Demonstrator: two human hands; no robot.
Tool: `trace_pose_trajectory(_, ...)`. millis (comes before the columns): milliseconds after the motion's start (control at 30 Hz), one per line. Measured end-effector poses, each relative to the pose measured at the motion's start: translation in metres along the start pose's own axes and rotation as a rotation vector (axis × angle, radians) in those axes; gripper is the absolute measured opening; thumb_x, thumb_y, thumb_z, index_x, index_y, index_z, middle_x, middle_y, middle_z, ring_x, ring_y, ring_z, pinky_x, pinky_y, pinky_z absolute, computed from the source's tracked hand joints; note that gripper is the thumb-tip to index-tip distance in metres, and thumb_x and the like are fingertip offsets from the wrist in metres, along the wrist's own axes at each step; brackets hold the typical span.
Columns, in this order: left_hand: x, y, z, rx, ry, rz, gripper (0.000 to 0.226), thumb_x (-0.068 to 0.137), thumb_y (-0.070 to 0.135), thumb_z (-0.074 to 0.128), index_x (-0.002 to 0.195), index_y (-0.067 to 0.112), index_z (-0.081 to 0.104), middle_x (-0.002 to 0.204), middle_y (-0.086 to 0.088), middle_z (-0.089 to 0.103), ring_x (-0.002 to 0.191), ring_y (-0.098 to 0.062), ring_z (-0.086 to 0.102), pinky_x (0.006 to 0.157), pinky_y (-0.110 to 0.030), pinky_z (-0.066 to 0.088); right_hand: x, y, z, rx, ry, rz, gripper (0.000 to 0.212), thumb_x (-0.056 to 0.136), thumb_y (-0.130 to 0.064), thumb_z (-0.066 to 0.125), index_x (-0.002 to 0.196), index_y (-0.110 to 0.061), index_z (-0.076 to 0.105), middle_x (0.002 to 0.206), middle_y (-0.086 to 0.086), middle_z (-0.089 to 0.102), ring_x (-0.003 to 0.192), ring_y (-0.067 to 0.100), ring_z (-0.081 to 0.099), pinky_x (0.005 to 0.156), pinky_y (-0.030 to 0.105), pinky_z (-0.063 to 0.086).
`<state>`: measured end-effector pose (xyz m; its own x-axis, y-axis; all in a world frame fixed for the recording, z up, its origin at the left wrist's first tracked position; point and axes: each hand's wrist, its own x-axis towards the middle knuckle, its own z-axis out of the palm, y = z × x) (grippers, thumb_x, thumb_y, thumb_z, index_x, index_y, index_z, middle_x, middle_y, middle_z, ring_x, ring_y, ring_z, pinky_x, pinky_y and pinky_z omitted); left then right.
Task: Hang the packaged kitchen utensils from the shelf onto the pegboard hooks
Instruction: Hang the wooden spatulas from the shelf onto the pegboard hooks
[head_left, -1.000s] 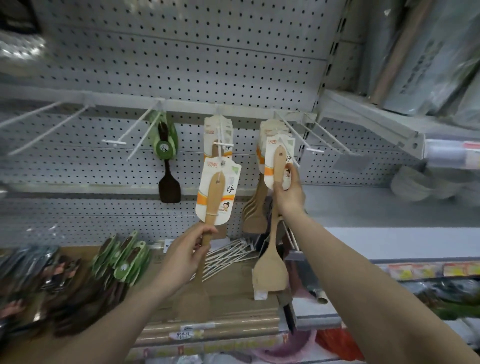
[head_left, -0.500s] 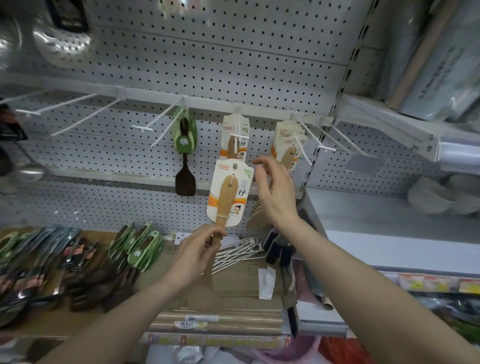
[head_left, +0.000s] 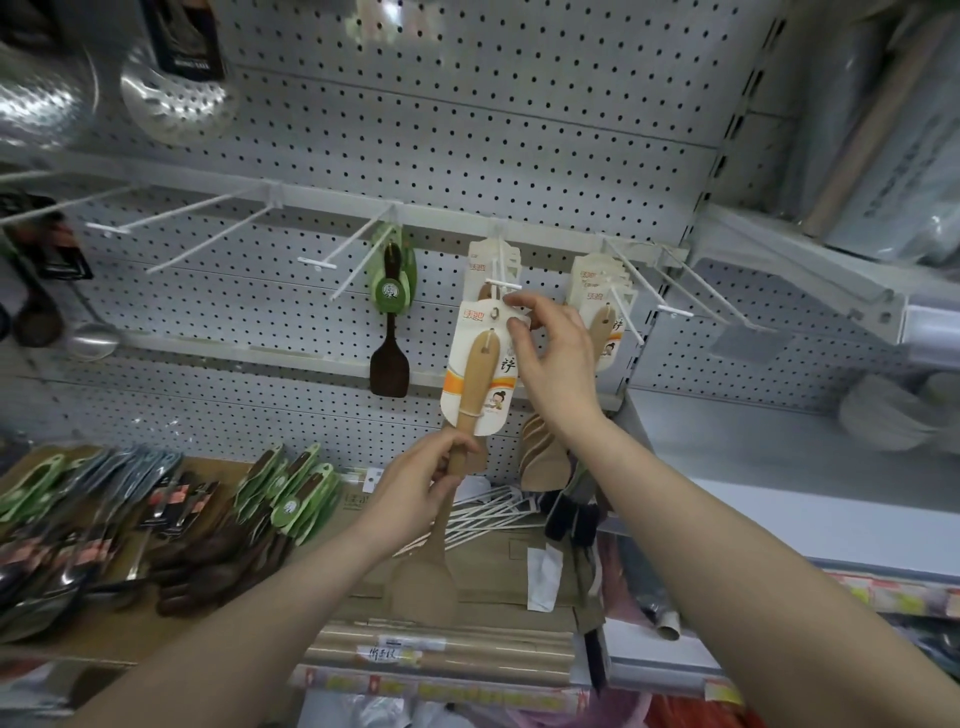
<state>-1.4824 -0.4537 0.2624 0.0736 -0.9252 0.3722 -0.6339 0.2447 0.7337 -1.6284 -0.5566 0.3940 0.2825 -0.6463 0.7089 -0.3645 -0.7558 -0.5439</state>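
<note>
Left hand (head_left: 421, 493) grips upright wooden spatula (head_left: 470, 384) by handle, right hand (head_left: 550, 353) pinches its card top, hook tip (head_left: 503, 285) just beyond at 12 o'clock.

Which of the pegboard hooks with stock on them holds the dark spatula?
The leftmost stocked hook: a dark spatula on a green card hangs there. The two stocked hooks to its right carry white-carded wooden spatulas.

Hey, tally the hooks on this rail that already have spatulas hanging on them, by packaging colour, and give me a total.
Hooks with green-packaged dark spatulas: 1
Hooks with white-carded hanging spatulas: 2
Total: 3
Not counted: the carded wooden spatula held by the left hand and right hand.
</note>
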Motion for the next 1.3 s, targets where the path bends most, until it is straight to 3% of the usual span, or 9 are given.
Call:
trace_pose_trajectory(133,0.008,-0.004,0.001,0.021,-0.026,-0.012,0.058,0.087,0.002,0.067,0.119,0.047,0.050,0.118,0.021,0.054,0.097,-0.002,0.059,0.088,-0.034,0.054,0.008,0.008,0.005,0.000,0.010,0.041,0.027,0.098,-0.015,0.059,0.124,-0.019,0.067,0.098,-0.029,0.052,0.105,0.021,0.055,0.093,0.041,0.045)
trace_pose_trajectory(433,0.039,-0.016,0.008,0.172,-0.072,-0.041,0.070,0.091,0.007,0.064,0.146,0.042,0.038,0.134,0.017,0.040,0.107,-0.006,0.052,0.095,-0.032,0.050,0.048,0.039,0.028,-0.087,0.012,0.084,0.025,0.098,-0.019,0.061,0.120,-0.022,0.071,0.104,-0.003,0.071,0.105,0.021,0.051,0.092,0.048,0.044)
trace_pose_trajectory(633,0.069,-0.022,0.010,0.239,-0.069,-0.107,0.075,0.089,0.004,0.063,0.150,0.037,0.034,0.146,0.008,0.040,0.122,-0.014,0.050,0.101,-0.030,0.045,0.077,0.063,0.042,-0.166,-0.028,0.086,0.025,0.097,-0.022,0.061,0.120,-0.026,0.070,0.104,0.000,0.072,0.108,0.024,0.049,0.091,0.039,0.036)
trace_pose_trajectory(800,0.079,-0.025,0.013,0.270,-0.073,-0.140,0.080,0.087,-0.005,0.059,0.152,0.034,0.032,0.147,0.005,0.039,0.127,-0.017,0.048,0.104,-0.034,0.045,0.084,0.073,0.048,-0.192,-0.020,0.058,0.024,0.097,-0.024,0.061,0.119,-0.028,0.069,0.099,-0.002,0.071,0.108,0.025,0.049,0.091,0.042,0.038)
trace_pose_trajectory(967,0.074,-0.020,0.011,0.325,-0.085,-0.151,0.080,0.088,-0.002,0.060,0.152,0.035,0.030,0.153,0.005,0.035,0.132,-0.017,0.045,0.106,-0.033,0.042,0.074,0.074,0.048,-0.304,-0.007,-0.024,0.029,0.095,-0.021,0.063,0.124,-0.025,0.069,0.106,0.006,0.063,0.106,0.028,0.047,0.090,0.043,0.039)
trace_pose_trajectory(1100,0.062,-0.017,-0.003,0.368,-0.073,-0.138,0.072,0.091,0.007,0.064,0.152,0.031,0.033,0.153,0.006,0.037,0.132,-0.017,0.045,0.106,-0.030,0.038,0.052,0.071,0.040,-0.461,0.004,-0.152,0.022,0.094,-0.018,0.065,0.115,-0.016,0.072,0.101,0.012,0.056,0.099,0.034,0.050,0.084,0.047,0.043)
trace_pose_trajectory(1300,0.018,-0.019,-0.052,0.441,0.009,-0.145,0.059,0.095,0.020,0.062,0.149,0.029,0.040,0.147,0.004,0.043,0.128,-0.018,0.048,0.105,-0.033,0.038,-0.003,0.044,0.052,-0.550,-0.193,-0.325,0.028,0.094,-0.016,0.063,0.121,-0.013,0.068,0.106,0.014,0.061,0.102,0.035,0.055,0.085,0.045,0.042)
